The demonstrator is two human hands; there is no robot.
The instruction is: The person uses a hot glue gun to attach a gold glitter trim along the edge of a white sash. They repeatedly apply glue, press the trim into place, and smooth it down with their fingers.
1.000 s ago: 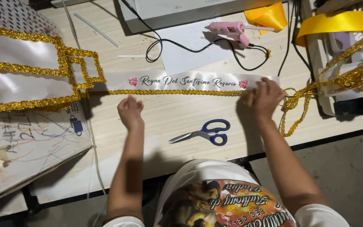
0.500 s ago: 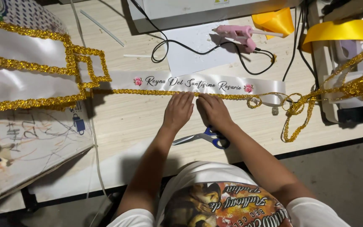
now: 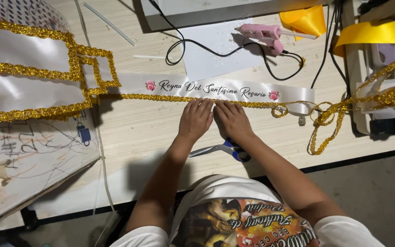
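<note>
Both hands lie side by side, palms down, at the middle of the white sash [image 3: 216, 88], with fingers stretched flat onto the gold trim [image 3: 161, 97] that runs along the sash's near edge. The left hand [image 3: 196, 120] and the right hand [image 3: 231, 120] almost touch each other; neither is clenched and neither grasps anything. They are open, pressing fingertips down on the trim rather than pinching it.

The step in hand looks like seating the trim against the sash edge, probably onto glue, working along the strip. To the left of the hands the trim lies straight and tight against the sash; to the right it runs on to the sash's end, where it comes away in loose loops [image 3: 325, 123] on the table [image 3: 138, 137]. So, as a judgement, the stretch right of the hands is the part least settled, and the next move calls for even pressure along that edge, keeping the trim straight and flush with the sash so it does not wander onto the lettering.

The scissors [image 3: 222, 149] lie on the table on the near side of the sash, partly under the right wrist. The pink glue gun [image 3: 264, 34] rests beyond the sash on a white sheet [image 3: 206, 55], its black cord [image 3: 206, 50] looping over it. Left of the sash sit larger white pieces bordered in gold [image 3: 28, 87], touching its left end.
</note>
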